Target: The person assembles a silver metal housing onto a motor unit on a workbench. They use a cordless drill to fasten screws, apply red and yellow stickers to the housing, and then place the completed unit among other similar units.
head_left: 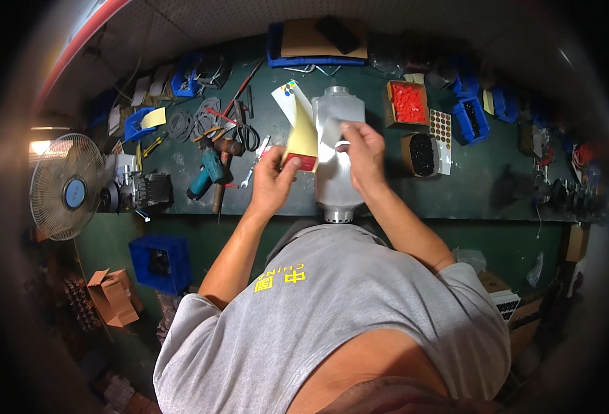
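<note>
The left hand (273, 183) pinches a yellow paper strip with a red end (304, 141), and a white sheet with coloured dots (286, 99) sticks out past it. The right hand (366, 155) has its thumb and finger pinched on a small flat grey square (331, 131). That square is over a big shiny silver metal can (336, 185) (I cannot tell if they touch). The can lies on the dark green table (260, 200).
</note>
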